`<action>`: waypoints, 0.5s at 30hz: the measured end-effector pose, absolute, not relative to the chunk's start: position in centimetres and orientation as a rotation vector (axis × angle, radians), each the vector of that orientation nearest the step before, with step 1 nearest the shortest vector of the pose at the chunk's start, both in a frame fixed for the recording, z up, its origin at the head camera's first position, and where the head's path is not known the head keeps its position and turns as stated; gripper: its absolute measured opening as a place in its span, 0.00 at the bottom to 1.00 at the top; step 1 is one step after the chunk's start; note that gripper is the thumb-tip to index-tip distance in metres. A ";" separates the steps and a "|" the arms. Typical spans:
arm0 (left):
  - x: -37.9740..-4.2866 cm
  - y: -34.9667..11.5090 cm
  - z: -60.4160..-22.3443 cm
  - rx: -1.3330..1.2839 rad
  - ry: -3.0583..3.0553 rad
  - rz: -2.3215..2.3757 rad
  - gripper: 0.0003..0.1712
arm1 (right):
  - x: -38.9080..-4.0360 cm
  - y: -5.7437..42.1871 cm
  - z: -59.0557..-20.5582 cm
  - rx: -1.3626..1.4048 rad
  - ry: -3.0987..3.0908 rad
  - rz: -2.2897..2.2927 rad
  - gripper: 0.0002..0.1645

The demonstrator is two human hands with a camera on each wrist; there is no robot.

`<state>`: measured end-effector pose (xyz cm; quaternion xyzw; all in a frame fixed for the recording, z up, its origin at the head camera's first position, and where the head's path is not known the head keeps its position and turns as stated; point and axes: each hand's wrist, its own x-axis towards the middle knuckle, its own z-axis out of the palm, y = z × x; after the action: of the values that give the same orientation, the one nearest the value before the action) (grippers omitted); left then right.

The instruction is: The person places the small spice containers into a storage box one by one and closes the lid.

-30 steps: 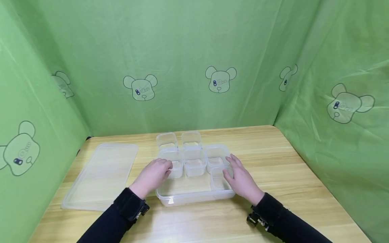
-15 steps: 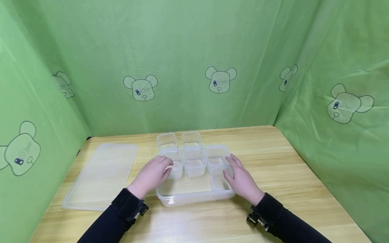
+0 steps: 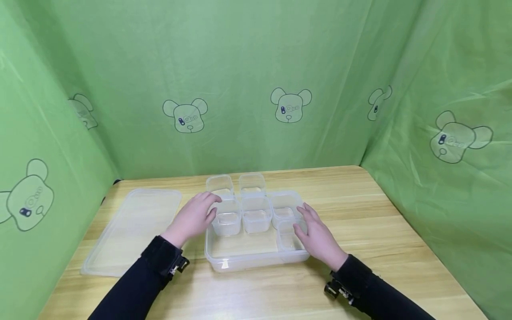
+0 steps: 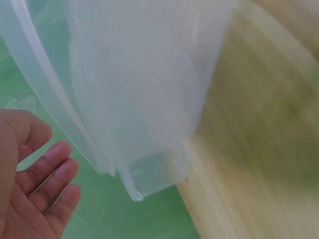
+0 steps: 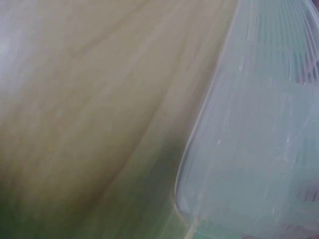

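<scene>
A large clear plastic box [image 3: 256, 262] stands on the table, with several small clear boxes inside. My left hand [image 3: 194, 220] hovers at its left side, beside the back-left small box [image 3: 227, 229]. In the left wrist view the left hand's fingers [image 4: 52, 169] are loosely bent, apart from the plastic, with nothing in them. My right hand [image 3: 320, 238] rests at the large box's right edge, its thumb and fingers spread over the front-right small box [image 3: 289, 242]. The right wrist view shows clear plastic walls [image 5: 239, 149] but not that hand.
Two more small boxes, one at the left [image 3: 219, 183] and one at the right [image 3: 252, 182], stand behind the large box. A flat translucent lid [image 3: 132, 231] lies on the table at left. Green cloth [image 3: 240, 66] walls the table [image 3: 380, 249] at the back and sides.
My left hand has drawn away from the back-left small box, up and to the left, and its fingers have parted. The right hand has not moved.
</scene>
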<state>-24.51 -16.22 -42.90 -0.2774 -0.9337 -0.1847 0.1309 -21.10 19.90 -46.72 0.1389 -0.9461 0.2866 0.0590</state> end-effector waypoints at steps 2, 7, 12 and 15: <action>-25.1 -16.6 -43.0 -0.789 -2.721 -0.542 0.16 | -21.1 19.9 -46.7 0.416 -2.872 0.872 0.36; -26.2 -17.4 -43.1 -0.745 -2.752 -0.555 0.20 | -21.0 19.9 -46.7 0.418 -2.875 0.876 0.35; -27.3 -17.9 -43.4 -0.723 -2.779 -0.564 0.22 | -21.1 19.9 -46.8 0.435 -2.856 0.872 0.34; -27.8 -18.2 -43.8 -0.706 -2.802 -0.555 0.23 | -21.1 19.9 -46.8 0.438 -2.848 0.874 0.34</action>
<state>-27.84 -18.19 -43.82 -0.2387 -0.9476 -0.1878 0.0993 -21.12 19.93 -46.80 0.1452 -0.9438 0.2897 0.0654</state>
